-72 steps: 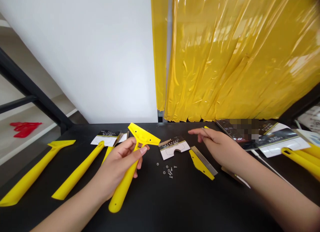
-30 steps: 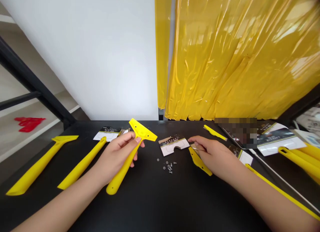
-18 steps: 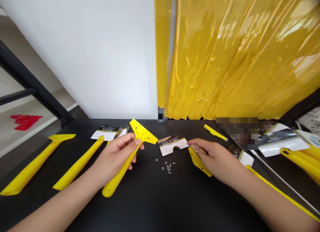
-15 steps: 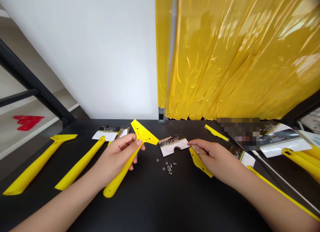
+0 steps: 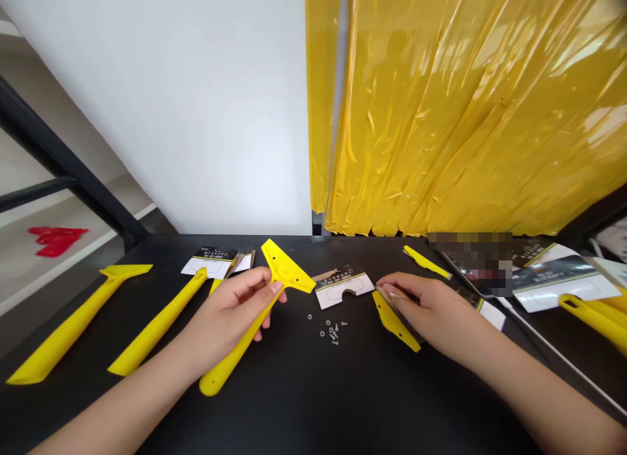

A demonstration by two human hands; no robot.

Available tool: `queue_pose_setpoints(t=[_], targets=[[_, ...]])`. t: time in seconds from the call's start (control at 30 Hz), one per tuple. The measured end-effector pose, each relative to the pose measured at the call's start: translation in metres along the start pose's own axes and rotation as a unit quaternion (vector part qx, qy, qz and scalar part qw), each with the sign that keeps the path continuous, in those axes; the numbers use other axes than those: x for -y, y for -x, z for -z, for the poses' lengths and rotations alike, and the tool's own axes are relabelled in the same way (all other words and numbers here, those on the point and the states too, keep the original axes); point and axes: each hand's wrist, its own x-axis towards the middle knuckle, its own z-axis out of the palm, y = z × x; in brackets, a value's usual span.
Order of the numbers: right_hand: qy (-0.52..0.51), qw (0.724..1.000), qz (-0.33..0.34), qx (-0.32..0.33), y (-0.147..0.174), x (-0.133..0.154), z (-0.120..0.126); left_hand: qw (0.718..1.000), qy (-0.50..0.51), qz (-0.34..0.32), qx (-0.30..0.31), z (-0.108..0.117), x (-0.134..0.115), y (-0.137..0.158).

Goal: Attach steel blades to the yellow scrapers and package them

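The left hand [image 5: 228,318] has its fingers clamped on a scraper [image 5: 255,324] above the table [image 5: 313,403], while the right hand [image 5: 431,311], at 3 o'clock, pinches a blade [image 5: 394,319] lying flat.

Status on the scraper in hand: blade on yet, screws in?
Not yet. The left hand holds the yellow scraper, its head bare with open screw holes. The right hand rests on the yellow blade clamp plate, which lies on the black table. The loose screws and nuts lie untouched between the hands.
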Motion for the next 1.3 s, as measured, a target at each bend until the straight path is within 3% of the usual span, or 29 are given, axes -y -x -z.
queue_pose_setpoints(t=[0.2, 0.37, 0.63, 0.9, 1.17, 1.3], targets=[[0.069, 0.995, -0.067, -0.015, -0.005, -0.009, 0.009, 1.000, 0.011, 0.016, 0.022, -0.001, -0.002, 0.003], [0.114, 0.989, -0.099, 0.000, -0.004, -0.008, 0.007, 0.990, 0.079, 0.084, 0.080, -0.006, -0.003, 0.007], [0.110, 0.991, -0.050, 0.059, 0.007, -0.006, -0.002, 0.982, 0.098, 0.108, 0.119, -0.019, -0.001, 0.013], [0.125, 0.991, -0.026, 0.049, 0.014, 0.001, -0.005, 0.978, 0.079, 0.112, 0.155, -0.025, 0.005, 0.017], [0.123, 0.989, 0.043, 0.063, 0.029, 0.001, -0.018, 0.973, 0.078, 0.123, 0.179, -0.028, 0.010, 0.017], [0.110, 0.991, 0.033, 0.062, 0.022, -0.006, -0.014, 0.970, 0.075, 0.124, 0.197, -0.030, 0.012, 0.018]])
